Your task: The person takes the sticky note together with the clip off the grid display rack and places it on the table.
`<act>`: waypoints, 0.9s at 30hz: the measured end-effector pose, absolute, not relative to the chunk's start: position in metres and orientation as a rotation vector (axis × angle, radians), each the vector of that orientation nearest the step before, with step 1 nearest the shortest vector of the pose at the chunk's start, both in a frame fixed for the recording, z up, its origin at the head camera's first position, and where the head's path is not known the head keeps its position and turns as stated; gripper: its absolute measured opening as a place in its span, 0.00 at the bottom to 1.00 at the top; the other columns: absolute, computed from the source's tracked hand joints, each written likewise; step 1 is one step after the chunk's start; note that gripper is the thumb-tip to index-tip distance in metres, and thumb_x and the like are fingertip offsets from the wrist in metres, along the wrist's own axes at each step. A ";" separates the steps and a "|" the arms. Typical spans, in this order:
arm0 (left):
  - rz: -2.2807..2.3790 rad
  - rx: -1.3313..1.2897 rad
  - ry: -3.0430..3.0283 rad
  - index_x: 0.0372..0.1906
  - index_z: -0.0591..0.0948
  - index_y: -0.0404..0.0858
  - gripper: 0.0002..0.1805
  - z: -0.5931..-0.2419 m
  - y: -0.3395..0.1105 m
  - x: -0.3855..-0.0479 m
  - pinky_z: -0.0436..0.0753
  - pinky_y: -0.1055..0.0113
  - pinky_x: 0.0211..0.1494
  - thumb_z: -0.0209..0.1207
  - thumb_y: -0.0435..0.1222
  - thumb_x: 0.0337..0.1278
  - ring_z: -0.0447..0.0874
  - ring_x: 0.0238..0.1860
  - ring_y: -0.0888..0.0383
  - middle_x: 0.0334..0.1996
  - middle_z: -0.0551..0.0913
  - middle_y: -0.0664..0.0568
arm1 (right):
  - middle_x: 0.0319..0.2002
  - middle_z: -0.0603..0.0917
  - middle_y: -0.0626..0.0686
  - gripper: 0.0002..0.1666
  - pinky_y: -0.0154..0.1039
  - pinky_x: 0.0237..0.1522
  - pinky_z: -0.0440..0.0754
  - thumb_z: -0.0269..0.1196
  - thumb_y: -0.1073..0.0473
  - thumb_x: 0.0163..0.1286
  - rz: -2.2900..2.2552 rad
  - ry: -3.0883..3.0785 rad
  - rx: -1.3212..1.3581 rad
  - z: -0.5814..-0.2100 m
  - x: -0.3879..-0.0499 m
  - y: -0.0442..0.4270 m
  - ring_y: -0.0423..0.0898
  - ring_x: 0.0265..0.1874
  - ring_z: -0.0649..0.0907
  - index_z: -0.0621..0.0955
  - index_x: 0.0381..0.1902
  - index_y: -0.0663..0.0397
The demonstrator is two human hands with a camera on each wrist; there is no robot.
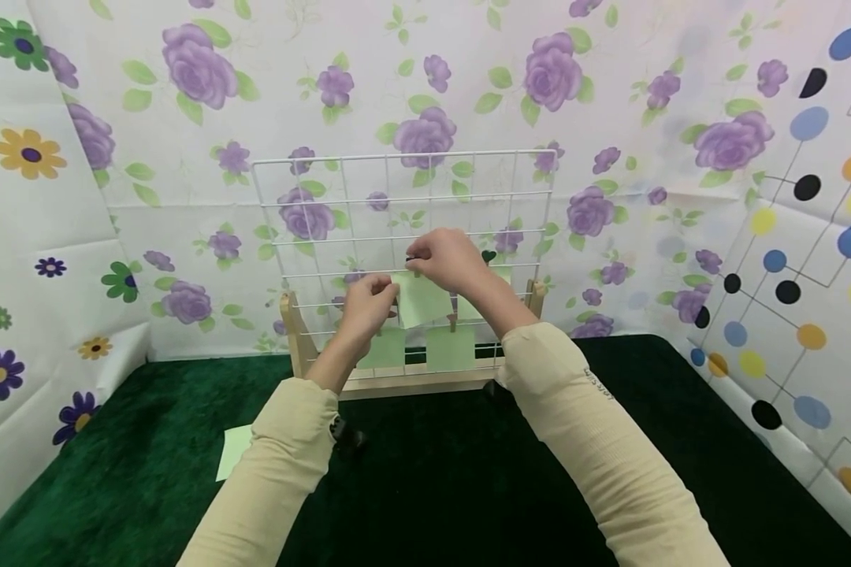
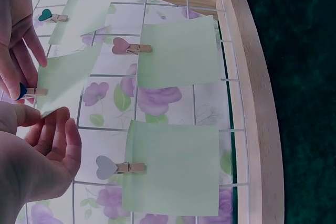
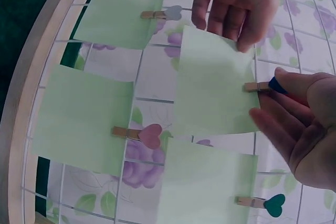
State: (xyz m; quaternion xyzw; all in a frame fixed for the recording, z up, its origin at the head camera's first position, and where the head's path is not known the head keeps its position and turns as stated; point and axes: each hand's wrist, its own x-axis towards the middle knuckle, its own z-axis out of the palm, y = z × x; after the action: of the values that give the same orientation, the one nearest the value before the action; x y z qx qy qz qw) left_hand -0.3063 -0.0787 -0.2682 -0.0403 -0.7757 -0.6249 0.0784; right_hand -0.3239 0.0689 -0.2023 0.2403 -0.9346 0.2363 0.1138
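Observation:
A pale green paper square (image 1: 423, 301) hangs against a white wire grid. My left hand (image 1: 369, 309) pinches its upper left corner between thumb and fingers. With my right hand (image 1: 448, 258) I grip a small wooden clothespin (image 3: 256, 86) with a dark blue heart (image 3: 276, 85); the pin's tip lies over the paper's top edge. Three other green squares are clipped to the grid: one with a grey heart (image 2: 106, 167), one with a pink heart (image 2: 121, 45), one with a green heart (image 3: 274, 205).
The grid (image 1: 406, 155) stands upright in a wooden frame (image 1: 425, 383) on a dark green cloth (image 1: 425, 488). Another green paper (image 1: 234, 450) lies on the cloth beside my left forearm. Flowered sheeting (image 1: 206, 181) hangs behind the grid, and dotted sheeting (image 1: 787, 260) at the right.

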 end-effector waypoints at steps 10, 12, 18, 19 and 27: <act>-1.795 -0.146 -2.332 0.56 0.77 0.27 0.18 -0.267 -0.081 -0.308 0.81 0.57 0.49 0.53 0.35 0.69 0.81 0.46 0.48 0.49 0.81 0.39 | 0.41 0.87 0.53 0.13 0.41 0.43 0.80 0.64 0.57 0.68 0.734 -2.645 0.665 -0.212 -0.326 0.066 0.48 0.41 0.84 0.85 0.46 0.59; -1.799 -0.149 -2.317 0.55 0.77 0.26 0.17 -0.267 -0.081 -0.308 0.81 0.56 0.49 0.53 0.34 0.69 0.81 0.45 0.48 0.48 0.81 0.38 | 0.41 0.87 0.53 0.12 0.40 0.42 0.81 0.64 0.57 0.68 0.738 -2.635 0.662 -0.212 -0.327 0.066 0.48 0.40 0.85 0.85 0.45 0.59; -1.795 -0.156 -2.314 0.53 0.78 0.27 0.16 -0.268 -0.081 -0.307 0.81 0.56 0.48 0.52 0.33 0.69 0.81 0.42 0.50 0.46 0.81 0.39 | 0.39 0.87 0.53 0.12 0.39 0.39 0.81 0.63 0.57 0.69 0.665 -2.602 0.667 -0.215 -0.329 0.067 0.48 0.36 0.85 0.85 0.44 0.59; -1.783 -0.158 -2.322 0.53 0.78 0.27 0.16 -0.268 -0.080 -0.307 0.81 0.56 0.48 0.52 0.33 0.69 0.81 0.42 0.50 0.46 0.81 0.39 | 0.39 0.87 0.53 0.12 0.39 0.38 0.81 0.63 0.57 0.69 0.649 -2.594 0.670 -0.216 -0.329 0.067 0.47 0.36 0.85 0.85 0.44 0.59; -1.672 -0.160 -2.364 0.50 0.80 0.28 0.15 -0.268 -0.084 -0.309 0.82 0.60 0.44 0.52 0.35 0.69 0.81 0.41 0.50 0.44 0.83 0.40 | 0.37 0.87 0.53 0.11 0.38 0.36 0.81 0.63 0.58 0.69 0.577 -2.515 0.707 -0.220 -0.329 0.065 0.47 0.33 0.85 0.86 0.41 0.59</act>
State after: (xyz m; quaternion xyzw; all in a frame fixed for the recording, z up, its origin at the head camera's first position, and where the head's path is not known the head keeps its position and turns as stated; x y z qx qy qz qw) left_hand -0.3086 -0.0839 -0.2677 -0.0547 -0.8093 -0.5723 0.1208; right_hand -0.3294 0.0648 -0.2196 0.2572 -0.9146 0.2099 0.2310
